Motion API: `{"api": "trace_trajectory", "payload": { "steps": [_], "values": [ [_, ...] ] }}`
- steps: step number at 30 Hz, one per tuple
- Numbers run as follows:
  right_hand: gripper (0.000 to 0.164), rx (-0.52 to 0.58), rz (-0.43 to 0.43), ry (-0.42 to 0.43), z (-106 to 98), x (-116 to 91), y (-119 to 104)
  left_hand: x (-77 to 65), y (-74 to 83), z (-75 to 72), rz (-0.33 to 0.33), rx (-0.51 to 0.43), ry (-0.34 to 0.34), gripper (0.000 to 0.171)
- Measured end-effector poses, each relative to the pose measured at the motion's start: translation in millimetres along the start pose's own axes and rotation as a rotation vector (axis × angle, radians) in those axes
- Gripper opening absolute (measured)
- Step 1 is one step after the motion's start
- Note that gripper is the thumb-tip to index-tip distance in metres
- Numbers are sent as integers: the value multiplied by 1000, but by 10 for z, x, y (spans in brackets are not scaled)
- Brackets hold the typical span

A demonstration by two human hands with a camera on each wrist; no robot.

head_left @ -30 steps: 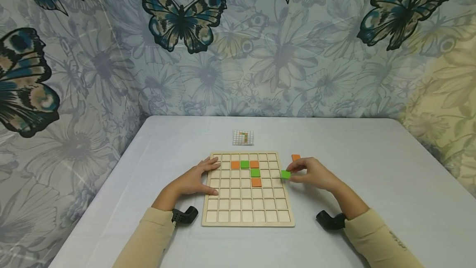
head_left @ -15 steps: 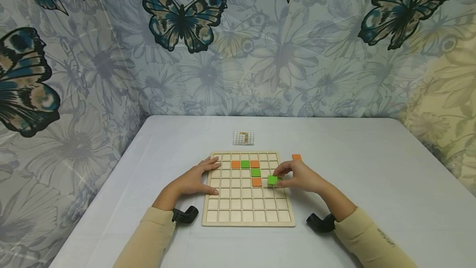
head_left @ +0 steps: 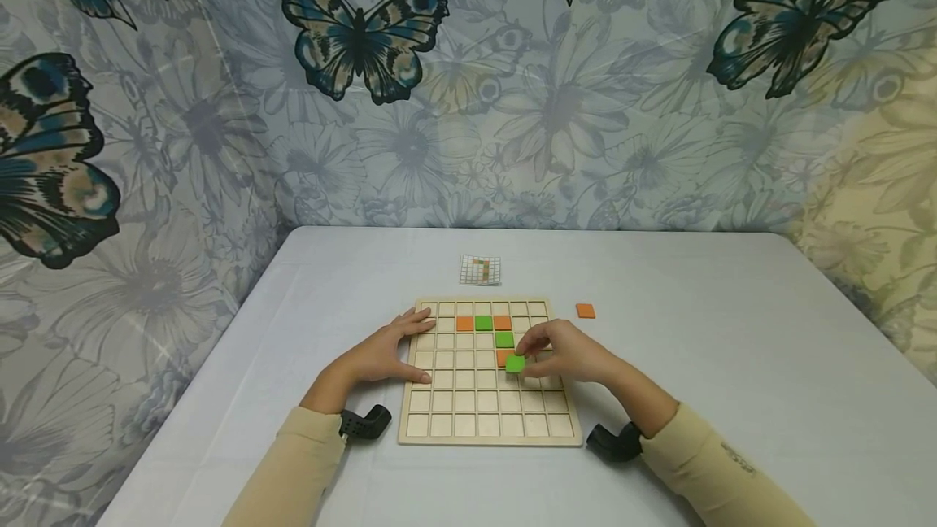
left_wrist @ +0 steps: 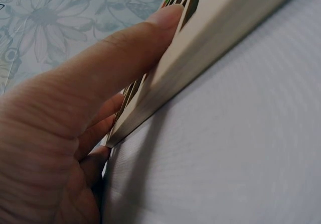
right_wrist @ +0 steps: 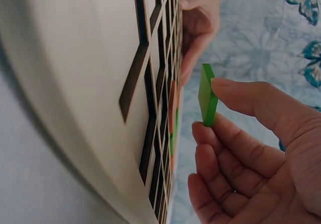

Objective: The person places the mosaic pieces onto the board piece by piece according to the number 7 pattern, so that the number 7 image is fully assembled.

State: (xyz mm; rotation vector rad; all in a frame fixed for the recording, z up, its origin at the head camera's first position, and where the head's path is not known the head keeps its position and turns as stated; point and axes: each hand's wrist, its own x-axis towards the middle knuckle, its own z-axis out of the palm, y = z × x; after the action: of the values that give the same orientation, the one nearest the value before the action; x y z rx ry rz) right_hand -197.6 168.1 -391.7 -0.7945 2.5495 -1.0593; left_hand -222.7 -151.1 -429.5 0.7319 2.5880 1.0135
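A pale wooden grid board (head_left: pixel 474 441) lies on the white-covered table, with several orange and green square tiles in its cells. My left hand (head_left: pixel 376 354) rests on the board's left edge, thumb and fingers spread; in the left wrist view the thumb (left_wrist: pixel 120 50) lies over the rim. Between thumb and fingertips, my right hand (head_left: pixel 571 354) pinches a green tile (head_left: pixel 515 364). That tile is held above the board, tilted, partly covering the lowest orange tile (head_left: pixel 502 357) in the head view. The right wrist view shows the pinched tile (right_wrist: pixel 207 96) apart from the board.
A small card (head_left: pixel 480 270) printed with a grid pattern lies behind the board. One loose orange tile (head_left: pixel 586 311) is on the table to the board's right. A butterfly-patterned cloth (head_left: pixel 468 145) hangs behind the table.
From the board's right edge, my right hand has moved left over the board with the green tile. The loose orange tile is now fully uncovered. My left hand has stayed still.
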Motion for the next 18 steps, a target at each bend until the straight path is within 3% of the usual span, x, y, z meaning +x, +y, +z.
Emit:
{"api": "trace_trajectory", "payload": {
  "steps": [18],
  "values": [
    [16,-98,-8,-41,111,67,-102,8,-23,4,6,-7,-6,90]
  ]
}}
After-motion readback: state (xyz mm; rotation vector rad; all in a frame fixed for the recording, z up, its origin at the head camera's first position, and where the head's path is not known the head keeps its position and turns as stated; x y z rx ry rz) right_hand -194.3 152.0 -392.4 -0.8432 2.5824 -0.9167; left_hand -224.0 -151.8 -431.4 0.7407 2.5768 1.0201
